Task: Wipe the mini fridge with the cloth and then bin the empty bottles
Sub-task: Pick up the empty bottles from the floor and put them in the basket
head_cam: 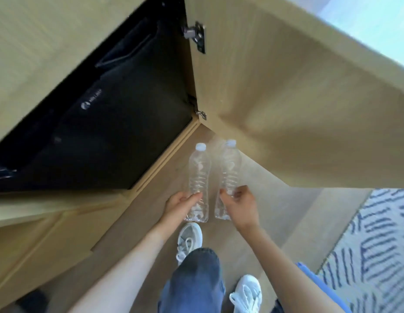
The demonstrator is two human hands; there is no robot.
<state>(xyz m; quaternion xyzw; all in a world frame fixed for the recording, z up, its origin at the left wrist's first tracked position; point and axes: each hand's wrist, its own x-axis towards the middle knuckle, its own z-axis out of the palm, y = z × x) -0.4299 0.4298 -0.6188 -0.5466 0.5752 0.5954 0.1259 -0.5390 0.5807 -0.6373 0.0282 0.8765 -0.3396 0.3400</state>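
Bottles are being held in both hands, one each, low over the wooden floor in front of the cupboard. The left bottle is being gripped near its bottom by the left hand. The right bottle is being gripped the same way by the right hand. Both are clear, look empty and are wearing white caps.

The mini fridge is being shown shut and black inside the cupboard, with the cupboard door swung open beside it. Judging from this, the wiping is probably being left behind and the binning is being started. No bin is being shown, and no cloth can be picked out for sure. Something blue is being half hidden by the right arm, and it cannot be told what it is. The fridge logo is too blurry to be read.
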